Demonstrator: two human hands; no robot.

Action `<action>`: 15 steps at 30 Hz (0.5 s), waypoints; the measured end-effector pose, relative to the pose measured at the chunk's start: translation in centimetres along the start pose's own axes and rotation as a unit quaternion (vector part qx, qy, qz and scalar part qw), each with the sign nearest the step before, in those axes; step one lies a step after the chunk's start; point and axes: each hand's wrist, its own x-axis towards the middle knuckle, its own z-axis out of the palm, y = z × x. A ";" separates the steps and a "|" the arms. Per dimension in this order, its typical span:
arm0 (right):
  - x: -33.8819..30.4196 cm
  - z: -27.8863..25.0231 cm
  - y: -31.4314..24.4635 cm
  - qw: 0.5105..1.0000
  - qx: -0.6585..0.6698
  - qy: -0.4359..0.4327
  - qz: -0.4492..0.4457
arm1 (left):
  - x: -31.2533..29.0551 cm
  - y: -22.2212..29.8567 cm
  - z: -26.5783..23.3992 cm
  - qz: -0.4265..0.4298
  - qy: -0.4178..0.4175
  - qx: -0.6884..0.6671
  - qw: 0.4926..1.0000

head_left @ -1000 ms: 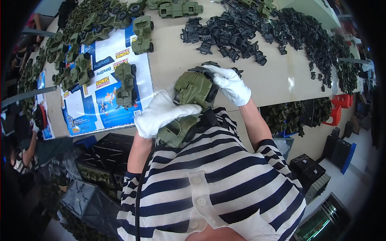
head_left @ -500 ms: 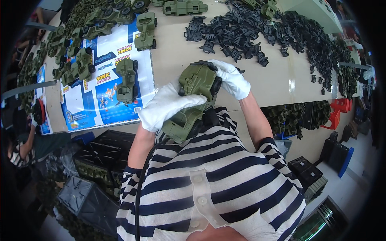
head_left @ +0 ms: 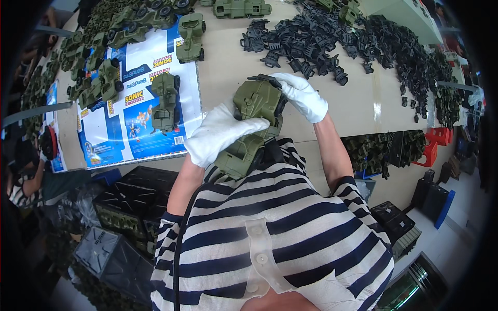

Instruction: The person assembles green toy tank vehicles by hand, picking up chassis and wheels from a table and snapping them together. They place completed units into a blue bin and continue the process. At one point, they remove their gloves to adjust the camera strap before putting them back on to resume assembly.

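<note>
An olive-green toy military truck (head_left: 256,99) is held tilted in front of my chest, above the table's near edge. My left hand (head_left: 220,133), in a white glove, wraps round its middle with the thumb laid across the body. A black plastic bumper-like part (head_left: 265,79) sits at the truck's far end. My right hand (head_left: 303,98), also gloved in white, has its fingers closed at that part and the truck's far right corner. The fingertips are partly hidden, and whether the part is fully seated I cannot tell.
Loose black plastic parts (head_left: 306,39) lie in a wide heap at the far right of the table (head_left: 358,103). Several green toy trucks (head_left: 165,101) stand on printed blue-and-white sheets (head_left: 148,142) at left. Dark crates (head_left: 111,254) and a red stool (head_left: 431,147) stand below.
Both hands and the truck have shifted slightly to the right. A dark bit that showed beyond my right fingers is no longer visible. My left grip stays the same.
</note>
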 end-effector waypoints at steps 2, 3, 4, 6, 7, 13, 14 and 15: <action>0.3 0.0 0.0 1.000 0.000 -0.004 0.008 | 0.1 -0.9 0.2 0.017 0.016 -0.015 1.000; 0.5 0.1 0.1 1.000 0.000 -0.002 0.005 | 0.2 -1.1 0.1 -0.001 0.011 -0.017 1.000; 0.7 0.1 0.4 1.000 0.002 -0.001 0.001 | 0.1 -1.3 -0.1 -0.020 0.006 -0.018 1.000; 0.9 0.6 0.6 1.000 0.022 -0.003 0.000 | 0.0 -0.8 -0.7 -0.045 -0.009 -0.015 0.999; 1.0 1.1 0.2 0.999 0.039 -0.006 0.003 | -0.1 -0.4 -1.0 -0.057 -0.017 -0.015 0.998; 1.7 1.8 -0.3 0.999 0.007 -0.022 -0.023 | -0.6 -0.4 -1.7 -0.034 -0.022 -0.056 0.998; 1.7 2.1 -0.6 0.999 -0.007 -0.023 -0.035 | -0.6 -0.4 -1.8 -0.030 -0.030 -0.064 0.997; 1.7 2.1 -0.8 0.999 -0.013 -0.026 -0.032 | -0.5 -0.4 -1.9 -0.027 -0.038 -0.072 0.996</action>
